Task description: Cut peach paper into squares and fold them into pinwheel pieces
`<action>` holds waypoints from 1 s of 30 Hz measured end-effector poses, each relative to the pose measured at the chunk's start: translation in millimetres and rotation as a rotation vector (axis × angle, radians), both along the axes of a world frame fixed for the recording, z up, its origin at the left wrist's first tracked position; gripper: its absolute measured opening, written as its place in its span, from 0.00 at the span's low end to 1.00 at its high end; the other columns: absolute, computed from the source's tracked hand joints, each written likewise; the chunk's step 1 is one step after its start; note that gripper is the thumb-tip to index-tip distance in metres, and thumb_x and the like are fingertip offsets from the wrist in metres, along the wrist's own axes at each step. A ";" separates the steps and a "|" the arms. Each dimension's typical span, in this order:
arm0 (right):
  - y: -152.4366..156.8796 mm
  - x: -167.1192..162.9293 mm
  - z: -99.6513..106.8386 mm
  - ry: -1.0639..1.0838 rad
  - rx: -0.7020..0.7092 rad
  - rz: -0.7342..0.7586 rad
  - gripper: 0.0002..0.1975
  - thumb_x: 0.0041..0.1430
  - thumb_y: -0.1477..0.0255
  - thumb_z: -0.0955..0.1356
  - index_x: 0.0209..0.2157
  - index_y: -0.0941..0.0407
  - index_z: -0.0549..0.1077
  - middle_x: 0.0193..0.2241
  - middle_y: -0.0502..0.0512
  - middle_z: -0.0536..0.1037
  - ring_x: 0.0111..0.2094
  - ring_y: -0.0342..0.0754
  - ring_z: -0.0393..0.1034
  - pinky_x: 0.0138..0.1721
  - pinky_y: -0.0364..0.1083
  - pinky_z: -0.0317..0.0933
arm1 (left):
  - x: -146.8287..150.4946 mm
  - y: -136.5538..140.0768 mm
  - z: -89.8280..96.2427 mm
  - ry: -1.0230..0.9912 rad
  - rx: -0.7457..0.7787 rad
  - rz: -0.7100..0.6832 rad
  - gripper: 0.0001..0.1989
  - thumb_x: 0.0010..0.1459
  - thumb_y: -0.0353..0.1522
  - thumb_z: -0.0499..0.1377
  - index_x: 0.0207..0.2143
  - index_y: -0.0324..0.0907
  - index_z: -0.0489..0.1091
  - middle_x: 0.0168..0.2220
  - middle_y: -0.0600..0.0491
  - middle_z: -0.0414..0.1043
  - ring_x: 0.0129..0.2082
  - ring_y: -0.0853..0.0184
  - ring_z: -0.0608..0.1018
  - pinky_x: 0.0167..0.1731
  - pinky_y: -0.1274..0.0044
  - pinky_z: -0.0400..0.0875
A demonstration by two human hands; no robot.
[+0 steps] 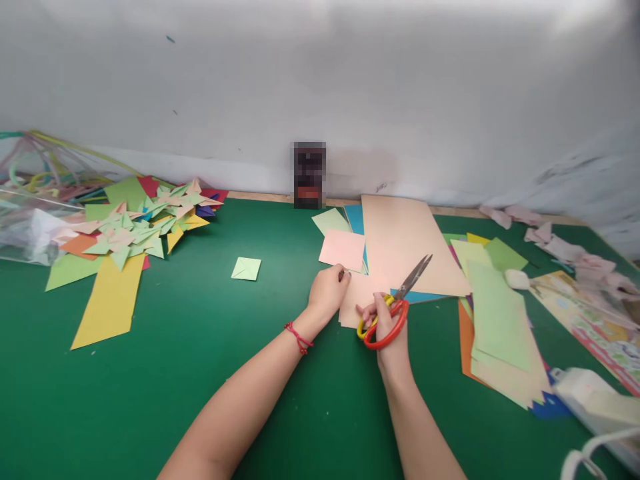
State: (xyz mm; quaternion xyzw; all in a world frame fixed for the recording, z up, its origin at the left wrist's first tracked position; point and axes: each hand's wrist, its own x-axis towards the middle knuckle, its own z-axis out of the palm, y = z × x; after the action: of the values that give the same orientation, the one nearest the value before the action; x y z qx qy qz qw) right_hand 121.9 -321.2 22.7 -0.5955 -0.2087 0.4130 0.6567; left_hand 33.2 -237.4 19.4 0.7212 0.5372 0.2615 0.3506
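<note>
Scissors (pixel 414 277) with one red and one yellow handle are in my right hand (pixel 385 323), their blades pointing up and to the right over a large peach sheet (pixel 400 240). My left hand (pixel 329 292) is closed, its fingertips at the upper left edge of a smaller peach paper (pixel 356 300). Just beyond these fingers lies a pink square of paper (pixel 343 249), over a pale green piece (pixel 330 220). Blue paper (pixel 356 223) shows from under the large sheet. A small folded green square (pixel 246 269) rests to the left of my hands.
Folded paper stars (pixel 135 227) are heaped at the left beside a clear plastic bag (pixel 30 227). Loose paper strips (pixel 500 320) overlap at the right, near a white device (pixel 595 393) and crumpled pale scraps (pixel 575 253). A pixelated dark object (pixel 309 175) stands against the wall.
</note>
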 end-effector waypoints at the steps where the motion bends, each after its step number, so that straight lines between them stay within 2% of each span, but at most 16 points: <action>1: -0.2 0.1 -0.2 0.001 0.001 0.002 0.13 0.50 0.62 0.68 0.31 0.56 0.64 0.10 0.38 0.65 0.10 0.35 0.55 0.34 0.49 0.70 | 0.3 2.0 0.1 0.002 -0.003 0.006 0.10 0.56 0.32 0.50 0.27 0.41 0.70 0.28 0.51 0.74 0.26 0.68 0.72 0.25 0.79 0.60; 6: -0.3 0.1 -0.8 0.009 -0.016 0.002 0.12 0.50 0.63 0.67 0.30 0.56 0.64 0.10 0.37 0.65 0.10 0.34 0.55 0.36 0.49 0.69 | -2.2 9.8 -1.4 0.001 -0.033 0.016 0.16 0.58 0.34 0.49 0.23 0.40 0.70 0.21 0.53 0.71 0.20 0.70 0.71 0.22 0.80 0.60; 9: 0.4 -0.3 -1.1 0.018 -0.014 -0.009 0.13 0.50 0.63 0.68 0.31 0.55 0.63 0.10 0.37 0.65 0.10 0.34 0.55 0.36 0.49 0.69 | -8.0 14.5 -1.4 -0.006 -0.034 0.040 0.15 0.60 0.34 0.47 0.27 0.40 0.71 0.21 0.54 0.71 0.18 0.72 0.70 0.22 0.81 0.62; 11: 0.8 -0.4 -1.4 0.020 -0.015 -0.011 0.12 0.50 0.63 0.68 0.31 0.55 0.63 0.09 0.37 0.64 0.10 0.34 0.55 0.36 0.49 0.69 | -12.7 17.6 -0.1 0.001 -0.006 0.089 0.14 0.60 0.34 0.47 0.31 0.40 0.70 0.26 0.53 0.72 0.23 0.71 0.72 0.26 0.79 0.64; 14: 1.1 -0.1 -1.9 0.016 -0.019 -0.006 0.11 0.51 0.64 0.67 0.31 0.56 0.63 0.10 0.37 0.65 0.10 0.34 0.55 0.36 0.48 0.69 | -17.2 20.9 2.0 0.068 0.110 0.227 0.10 0.57 0.33 0.52 0.39 0.39 0.68 0.39 0.47 0.68 0.38 0.64 0.71 0.39 0.74 0.64; 16: 1.0 0.1 -2.1 0.012 -0.023 -0.009 0.11 0.51 0.64 0.67 0.30 0.56 0.63 0.09 0.37 0.64 0.10 0.34 0.54 0.36 0.48 0.69 | -16.9 21.7 2.1 0.161 0.190 0.304 0.17 0.54 0.34 0.57 0.45 0.37 0.66 0.43 0.44 0.64 0.44 0.60 0.67 0.43 0.72 0.61; 18: 0.9 0.3 -1.9 0.011 -0.027 -0.012 0.11 0.51 0.64 0.67 0.30 0.56 0.63 0.09 0.37 0.64 0.10 0.34 0.54 0.35 0.48 0.69 | -14.7 21.7 1.3 0.255 0.221 0.338 0.23 0.51 0.36 0.60 0.48 0.37 0.64 0.44 0.44 0.63 0.44 0.58 0.66 0.43 0.70 0.61; 20: 0.8 0.3 -1.6 0.013 -0.029 -0.009 0.11 0.51 0.64 0.67 0.30 0.56 0.64 0.09 0.37 0.63 0.09 0.34 0.54 0.35 0.48 0.69 | -12.2 21.6 0.2 0.304 0.210 0.341 0.24 0.50 0.36 0.61 0.49 0.39 0.63 0.45 0.45 0.62 0.45 0.57 0.65 0.43 0.69 0.60; 24: 1.1 0.2 -1.6 0.016 -0.022 -0.005 0.12 0.50 0.63 0.68 0.30 0.56 0.63 0.09 0.37 0.64 0.10 0.34 0.54 0.34 0.48 0.69 | -10.4 22.1 -1.1 0.310 0.191 0.328 0.19 0.50 0.35 0.61 0.46 0.44 0.66 0.45 0.47 0.61 0.45 0.58 0.64 0.42 0.69 0.59; 27: 1.2 0.2 -2.0 0.012 -0.019 0.002 0.12 0.50 0.63 0.68 0.30 0.56 0.64 0.09 0.37 0.64 0.10 0.34 0.54 0.35 0.48 0.69 | -10.7 22.5 -1.6 0.289 0.181 0.321 0.15 0.50 0.34 0.61 0.42 0.44 0.68 0.45 0.48 0.61 0.45 0.59 0.64 0.42 0.70 0.59; 30: 0.9 0.2 -2.1 0.008 -0.020 0.003 0.11 0.51 0.64 0.67 0.30 0.56 0.64 0.09 0.37 0.64 0.10 0.34 0.54 0.36 0.48 0.68 | -10.3 22.4 -1.6 0.283 0.179 0.332 0.17 0.49 0.34 0.61 0.43 0.42 0.66 0.45 0.48 0.61 0.45 0.58 0.64 0.42 0.70 0.59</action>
State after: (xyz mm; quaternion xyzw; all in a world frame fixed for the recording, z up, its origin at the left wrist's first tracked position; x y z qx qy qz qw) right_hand 122.1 -320.4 20.6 -0.6001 -0.2028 0.4187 0.6508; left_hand 22.9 -215.0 17.8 0.6808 0.6667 0.2586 0.1588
